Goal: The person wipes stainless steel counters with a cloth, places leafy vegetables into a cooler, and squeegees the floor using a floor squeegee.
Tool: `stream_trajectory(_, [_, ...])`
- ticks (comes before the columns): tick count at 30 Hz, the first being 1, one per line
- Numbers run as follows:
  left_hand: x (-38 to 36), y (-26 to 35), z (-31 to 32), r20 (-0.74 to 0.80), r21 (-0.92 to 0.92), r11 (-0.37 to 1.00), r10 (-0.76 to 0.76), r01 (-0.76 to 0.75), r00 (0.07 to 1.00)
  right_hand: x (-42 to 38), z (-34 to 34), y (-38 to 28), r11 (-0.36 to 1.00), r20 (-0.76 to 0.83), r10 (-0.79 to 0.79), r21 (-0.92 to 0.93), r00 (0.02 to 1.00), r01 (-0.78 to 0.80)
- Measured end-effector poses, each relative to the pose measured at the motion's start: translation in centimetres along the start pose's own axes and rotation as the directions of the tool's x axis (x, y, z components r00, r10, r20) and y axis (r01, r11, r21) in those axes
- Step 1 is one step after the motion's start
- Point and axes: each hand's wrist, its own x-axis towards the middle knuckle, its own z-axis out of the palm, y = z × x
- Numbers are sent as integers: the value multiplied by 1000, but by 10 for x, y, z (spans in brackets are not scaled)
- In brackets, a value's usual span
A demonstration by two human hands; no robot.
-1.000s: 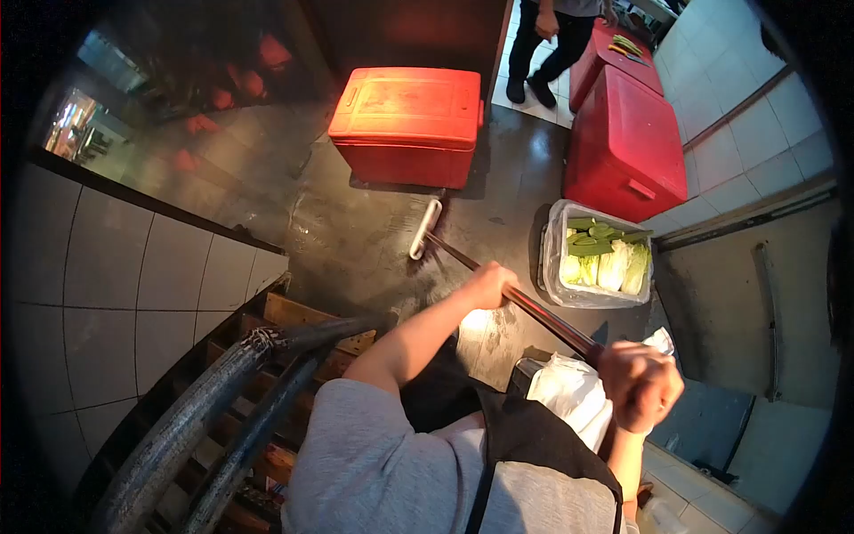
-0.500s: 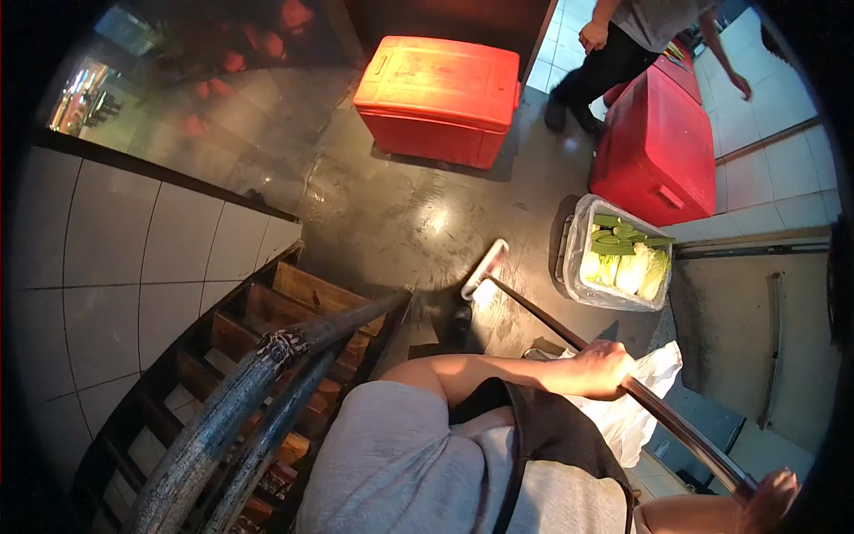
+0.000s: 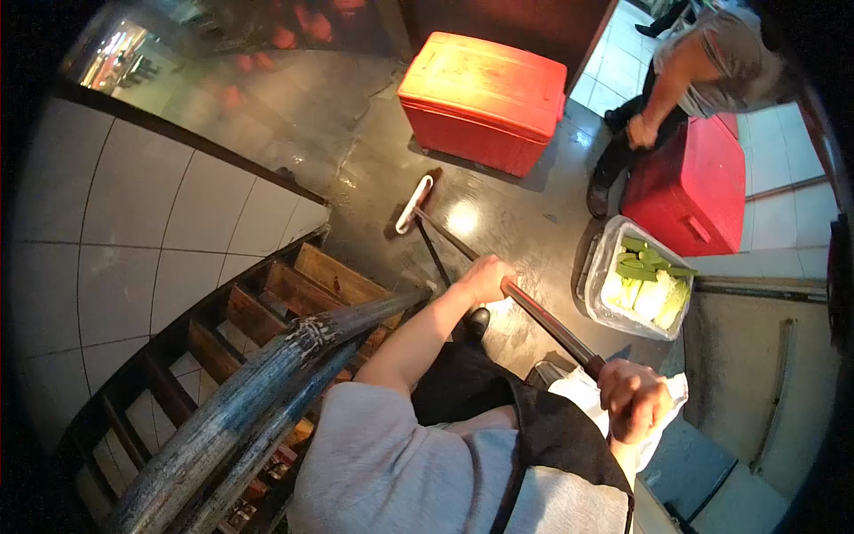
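Note:
A floor squeegee with a long dark handle (image 3: 556, 325) stretches diagonally in front of me. Its pale head (image 3: 415, 205) rests on the wet-looking floor, beyond the top of the wooden stairs. My left hand (image 3: 487, 279) is closed around the middle of the handle, arm reaching forward. Closer to my body, my right hand (image 3: 633, 400) grips the upper end, fingers wrapped round it. Part of the handle lies hidden behind both hands.
A red cooler box (image 3: 485, 98) stands ahead. Right of it, a person (image 3: 721, 67) bends over another red cooler (image 3: 689, 187). A plastic-lined crate (image 3: 614, 307) holds green and pale vegetables. Worn metal railings (image 3: 231, 400) and wooden stairs (image 3: 213, 351) lie to my left.
The squeegee head has moved forward and left across the floor. Both my hands have gone forward and left with the handle. The other person has bent down over the right cooler.

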Motion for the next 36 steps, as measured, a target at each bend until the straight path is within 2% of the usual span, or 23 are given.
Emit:
stream_trajectory(2, [6,-2,-10,-30,32,999,-14,15,999,-8,-12,0,994,-113,86,-61,990,-94])
stream_trajectory(3, [11,14,-16,-67,7,1000,2,-1,998,-4,-21,-10,996,-100,79,-33,992,-83])
stream_trajectory(4, [15,30,-18,-102,-21,1000,15,-18,995,2,-29,-26,993,-104,8,-116,995,-20])
stream_trajectory(5, [20,43,-14,-90,29,997,75,-73,993,15,-29,-43,991,-74,-93,-103,993,85])
stream_trajectory(6, [21,64,-7,-144,-69,996,47,-57,988,28,-29,-61,978,-44,-193,-84,980,189])
stream_trajectory(7, [20,90,-8,-127,-150,988,22,-41,992,31,-40,-80,984,45,-177,19,983,176])
stream_trajectory(8, [20,101,3,-144,-123,989,61,-79,988,34,-51,-98,983,133,-159,118,978,144])
stream_trajectory(9, [21,109,11,-111,-225,971,55,-79,992,41,-50,-102,976,162,-187,140,969,165])
stream_trajectory(11, [22,100,25,-45,-235,972,-3,-8,999,42,-48,-78,978,-3,-191,-86,982,190])
stream_trajectory(13, [24,59,43,-21,-221,970,100,-102,995,44,-39,-35,990,76,-141,27,987,140])
stream_trajectory(15, [40,53,34,13,-181,978,104,-100,994,56,-43,-36,979,96,-187,100,978,178])
stream_trajectory(17, [47,41,31,23,-109,991,83,-80,996,60,-47,-17,985,77,-167,62,983,163])
stream_trajectory(18, [53,37,31,4,-120,992,42,-42,999,67,-52,-13,985,91,-160,86,983,152])
stream_trajectory(21, [72,22,24,-8,30,994,-105,105,994,74,-78,15,989,115,-92,129,989,77])
stream_trajectory(23, [78,14,22,-86,-15,989,-148,148,985,80,-90,31,988,104,-48,154,993,32])
stream_trajectory(25, [76,15,14,-173,-18,988,-153,152,973,89,-104,29,978,173,39,195,984,-73])
stream_trajectory(27, [77,32,9,-258,-23,987,-160,160,953,110,-116,14,983,287,-8,178,958,-45])
stream_trajectory(29, [83,51,9,-285,-8,990,-137,141,949,129,-133,-3,969,264,-55,249,963,-13])
stream_trajectory(30, [87,69,1,-242,-33,989,-150,147,958,143,-138,-13,963,280,-84,269,956,6])
stream_trajectory(31, [89,80,3,-242,-75,970,-242,230,940,156,-144,-18,950,316,-80,311,945,-23])
stream_trajectory(33, [90,86,-1,-168,-101,944,-328,315,930,178,-145,-10,959,373,-49,278,927,-61])
stream_trajectory(35, [78,38,29,-245,-90,954,-299,285,922,188,-125,33,971,393,-22,228,919,-74])
stream_trajectory(36, [77,17,35,-282,-83,960,-279,267,918,195,-111,59,941,461,-5,302,887,-152])
